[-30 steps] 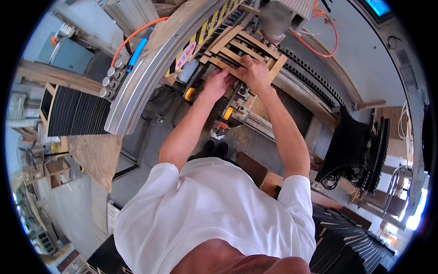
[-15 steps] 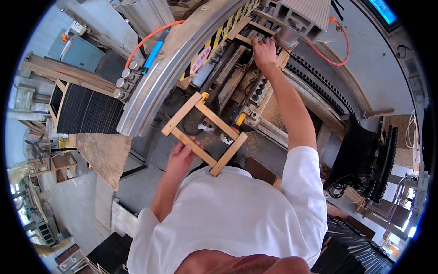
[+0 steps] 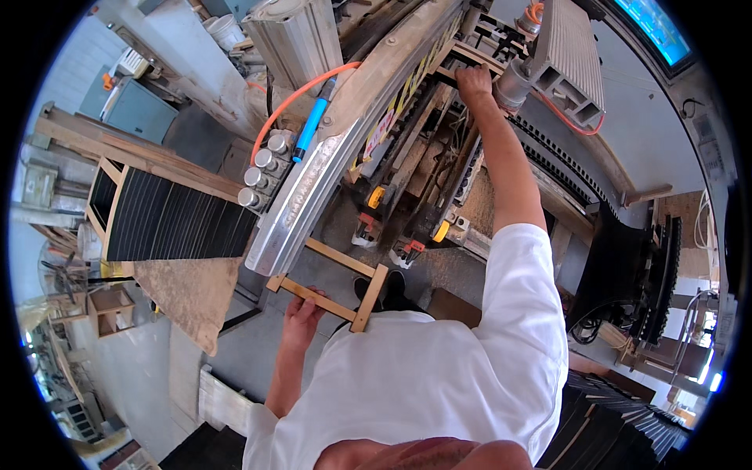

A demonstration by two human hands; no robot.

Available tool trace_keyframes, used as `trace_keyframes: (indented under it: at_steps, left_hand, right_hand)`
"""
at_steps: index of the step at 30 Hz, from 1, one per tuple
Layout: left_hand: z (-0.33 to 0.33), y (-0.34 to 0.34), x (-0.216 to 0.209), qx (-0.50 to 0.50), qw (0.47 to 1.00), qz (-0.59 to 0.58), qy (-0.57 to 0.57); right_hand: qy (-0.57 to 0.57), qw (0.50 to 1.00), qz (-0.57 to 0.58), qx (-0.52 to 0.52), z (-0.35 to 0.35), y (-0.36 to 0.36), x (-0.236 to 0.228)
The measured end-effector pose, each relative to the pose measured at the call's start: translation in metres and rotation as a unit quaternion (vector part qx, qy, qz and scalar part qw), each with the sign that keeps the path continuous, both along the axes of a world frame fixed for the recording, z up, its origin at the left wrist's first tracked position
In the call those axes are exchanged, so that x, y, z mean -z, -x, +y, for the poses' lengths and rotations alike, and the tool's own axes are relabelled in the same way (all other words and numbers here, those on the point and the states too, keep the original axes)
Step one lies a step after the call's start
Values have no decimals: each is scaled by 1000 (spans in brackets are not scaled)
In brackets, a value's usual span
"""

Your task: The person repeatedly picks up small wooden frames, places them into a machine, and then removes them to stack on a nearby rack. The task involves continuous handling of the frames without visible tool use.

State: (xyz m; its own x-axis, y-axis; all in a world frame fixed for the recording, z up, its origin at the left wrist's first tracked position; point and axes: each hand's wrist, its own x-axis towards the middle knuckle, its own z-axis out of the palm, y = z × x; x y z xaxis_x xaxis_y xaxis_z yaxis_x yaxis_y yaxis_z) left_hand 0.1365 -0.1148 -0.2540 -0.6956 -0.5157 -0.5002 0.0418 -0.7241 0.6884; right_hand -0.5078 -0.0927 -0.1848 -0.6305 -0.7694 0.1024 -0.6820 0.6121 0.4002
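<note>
Pinching a wooden frame (image 3: 333, 306) by its near rail just ahead of the white shirt (image 3: 407, 368), in the clamped grip of the left hand (image 3: 302, 315). Slanting along both rails toward the shirt, on the grip's right; cannot tell the long axis, with the far-left corner hidden behind a metal beam (image 3: 301, 202). Leaving open grey floor (image 3: 260, 338) left of the grip. Beyond, reaching over the sawdusty machine (image 3: 411, 166) with the right hand (image 3: 475, 84), bunched at another wooden piece (image 3: 479, 56); cannot tell whether clamped.
</note>
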Motion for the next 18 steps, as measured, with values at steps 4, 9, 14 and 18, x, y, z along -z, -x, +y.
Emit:
trace_keyframes:
  at_steps: [4, 9, 14, 18]
  left_hand:
    - [8, 2, 8, -41, 999, -6, -23]
    - [23, 17, 21, -73, 996, -12, -53]
    - [36, 32, 28, -74, 995, -16, -59]
    - [41, 48, 30, -76, 995, -31, -60]
  right_hand:
    - [23, 998, -66, 1, 3, 24, 1]
    - [40, 994, -104, -23, 0, 33, -2]
    - [19, 990, -136, -45, -2, 34, -10]
    - [51, 990, -111, -66, -2, 45, 8]
